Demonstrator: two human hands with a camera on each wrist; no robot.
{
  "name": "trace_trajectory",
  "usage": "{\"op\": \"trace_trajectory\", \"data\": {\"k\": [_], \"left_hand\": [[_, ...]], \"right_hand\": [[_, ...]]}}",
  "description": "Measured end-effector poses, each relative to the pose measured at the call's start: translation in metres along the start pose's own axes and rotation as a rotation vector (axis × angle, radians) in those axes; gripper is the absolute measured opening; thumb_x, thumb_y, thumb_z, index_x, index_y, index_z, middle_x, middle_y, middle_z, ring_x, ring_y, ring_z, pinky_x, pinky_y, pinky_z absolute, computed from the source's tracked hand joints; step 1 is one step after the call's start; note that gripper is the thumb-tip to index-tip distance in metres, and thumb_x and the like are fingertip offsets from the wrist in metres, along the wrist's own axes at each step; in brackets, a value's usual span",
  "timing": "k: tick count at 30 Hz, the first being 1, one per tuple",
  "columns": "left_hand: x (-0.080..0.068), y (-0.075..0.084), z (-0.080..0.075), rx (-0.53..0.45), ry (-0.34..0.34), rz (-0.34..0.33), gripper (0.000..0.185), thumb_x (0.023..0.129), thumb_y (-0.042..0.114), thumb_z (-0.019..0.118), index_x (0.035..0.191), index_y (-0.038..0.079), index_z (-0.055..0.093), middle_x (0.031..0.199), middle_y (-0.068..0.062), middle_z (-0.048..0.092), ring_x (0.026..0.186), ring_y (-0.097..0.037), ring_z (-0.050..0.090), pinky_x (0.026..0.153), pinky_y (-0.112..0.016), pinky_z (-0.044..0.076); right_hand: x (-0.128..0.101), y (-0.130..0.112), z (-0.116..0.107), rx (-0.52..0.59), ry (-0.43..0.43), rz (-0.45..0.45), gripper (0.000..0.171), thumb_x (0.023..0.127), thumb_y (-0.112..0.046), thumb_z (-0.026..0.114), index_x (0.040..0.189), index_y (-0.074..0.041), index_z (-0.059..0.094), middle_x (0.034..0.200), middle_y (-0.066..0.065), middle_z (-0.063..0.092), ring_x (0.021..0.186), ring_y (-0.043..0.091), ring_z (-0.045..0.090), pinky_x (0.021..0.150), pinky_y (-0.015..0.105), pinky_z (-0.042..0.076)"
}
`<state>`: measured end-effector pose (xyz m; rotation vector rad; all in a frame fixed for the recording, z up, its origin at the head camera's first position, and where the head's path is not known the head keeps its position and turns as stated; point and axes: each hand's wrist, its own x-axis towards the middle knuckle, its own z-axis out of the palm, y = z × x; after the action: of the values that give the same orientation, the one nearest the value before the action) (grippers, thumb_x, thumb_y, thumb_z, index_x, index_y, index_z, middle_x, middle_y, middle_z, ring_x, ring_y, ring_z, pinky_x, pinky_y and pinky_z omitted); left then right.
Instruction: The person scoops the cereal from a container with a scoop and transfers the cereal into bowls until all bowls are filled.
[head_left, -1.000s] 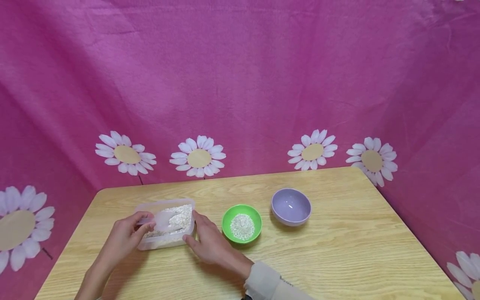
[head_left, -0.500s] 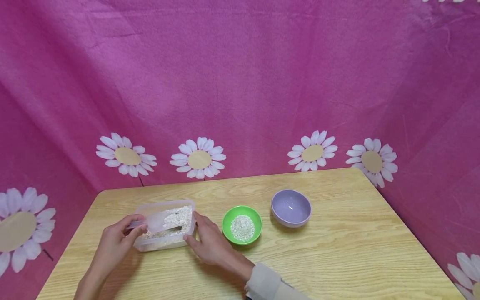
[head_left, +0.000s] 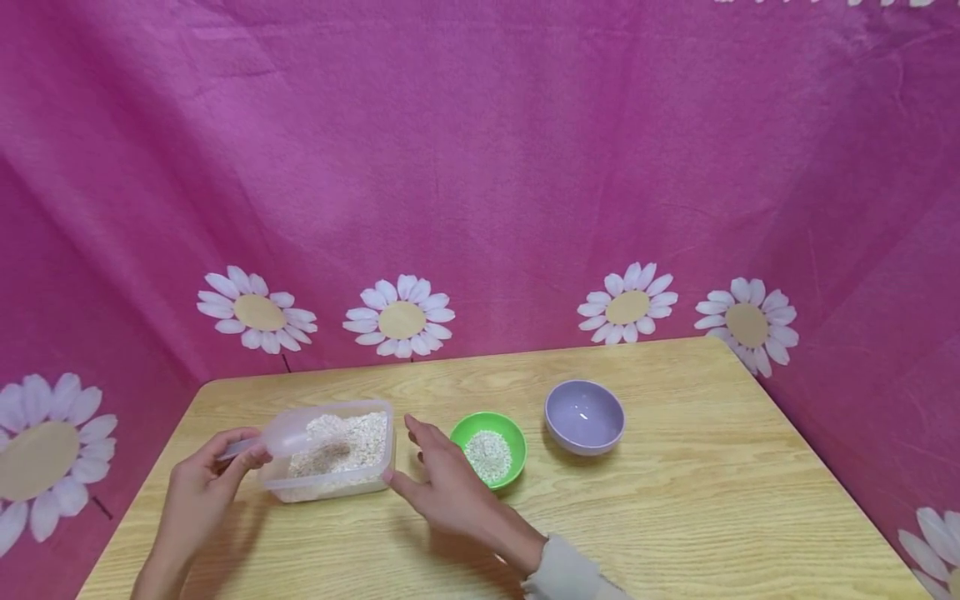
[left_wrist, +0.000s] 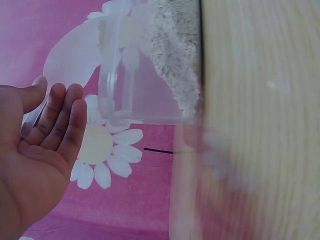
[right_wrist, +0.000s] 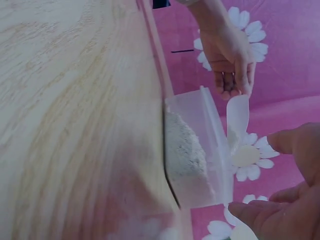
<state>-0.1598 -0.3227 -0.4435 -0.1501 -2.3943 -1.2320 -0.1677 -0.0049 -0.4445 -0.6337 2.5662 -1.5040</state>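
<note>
My left hand [head_left: 197, 483] pinches the handle of a translucent plastic scoop [head_left: 287, 434], whose bowl hangs over the left end of a clear plastic container [head_left: 330, 481]. Pale oat-like flakes [head_left: 362, 435] lie inside, heaped toward the container's right side. How much the scoop carries is unclear. At the container's right end is my right hand [head_left: 450, 485], its fingers spread and off the wall, the thumb tip close to the near corner; whether it touches cannot be told. In the right wrist view the scoop [right_wrist: 238, 117] is above the container's rim [right_wrist: 220, 135].
Just beyond my right hand stands a green bowl [head_left: 487, 420] with a small heap of flakes, partly hidden by the hand. Farther right is a purple bowl [head_left: 585, 412]. The wooden table [head_left: 675, 500] meets a pink flowered cloth [head_left: 510, 208] at its back and sides.
My left hand has drawn the scoop leftward and up out of the flakes. The right hand has let go of the container's end and shifted right, its fingers spreading.
</note>
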Motion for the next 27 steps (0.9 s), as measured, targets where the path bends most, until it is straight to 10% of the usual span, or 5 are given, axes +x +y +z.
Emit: {"op": "trace_trajectory", "data": {"k": [18, 27], "left_hand": [[0.011, 0.029, 0.047, -0.24, -0.106, 0.026, 0.017, 0.1, -0.008, 0.068, 0.117, -0.009, 0.07, 0.086, 0.016, 0.076, 0.082, 0.002, 0.074, 0.079, -0.011, 0.057], [0.021, 0.049, 0.08, -0.225, -0.186, 0.0, 0.016, 0.102, 0.002, 0.071, 0.116, -0.004, 0.073, 0.09, -0.016, 0.08, 0.082, -0.005, 0.076, 0.075, -0.019, 0.059]], "right_hand": [[-0.029, 0.023, -0.053, -0.021, 0.131, 0.012, 0.077, 0.103, -0.032, 0.074, 0.165, -0.006, 0.038, 0.166, 0.015, 0.047, 0.138, 0.041, 0.062, 0.114, 0.049, 0.052], [-0.042, 0.042, -0.074, -0.151, 0.23, 0.067, 0.076, 0.098, -0.03, 0.08, 0.162, -0.009, 0.046, 0.163, 0.01, 0.052, 0.151, 0.035, 0.05, 0.125, 0.057, 0.039]]}}
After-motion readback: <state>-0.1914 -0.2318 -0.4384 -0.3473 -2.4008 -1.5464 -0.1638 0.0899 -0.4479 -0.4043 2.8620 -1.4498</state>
